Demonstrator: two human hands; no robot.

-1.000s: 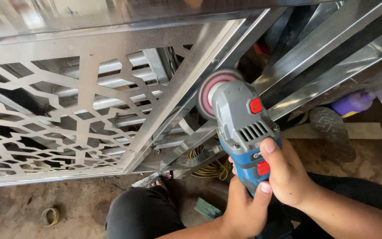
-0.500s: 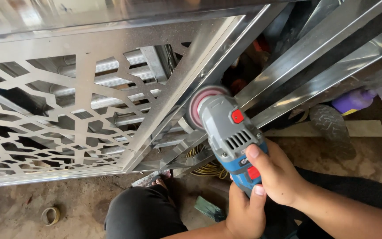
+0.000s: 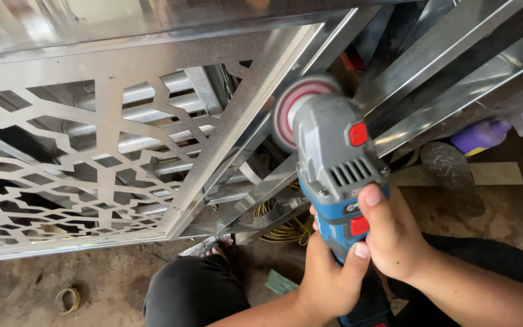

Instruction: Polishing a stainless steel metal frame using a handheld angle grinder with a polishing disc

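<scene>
A grey and blue angle grinder [image 3: 337, 163] with a pinkish-red disc [image 3: 292, 109] points up toward the slanted frame edge of a shiny metal gate panel [image 3: 237, 121] with a geometric cut-out pattern. My right hand [image 3: 394, 236] wraps the grinder's body from the right, thumb on its top. My left hand [image 3: 328, 278] grips the lower handle from below. The disc sits right at the panel's frame edge; contact is not clear.
More metal bars and tubes [image 3: 455, 72] lean at the upper right. A coil of yellow cable [image 3: 286, 227] lies under the panel. A purple bottle [image 3: 479, 136], a dark shoe sole [image 3: 446, 163] and a tape roll [image 3: 68, 298] are on the dirt floor. My knee [image 3: 195, 297] is below.
The grinder and both hands shifted slightly left toward the panel's frame edge, the disc now closer to the slanted frame.
</scene>
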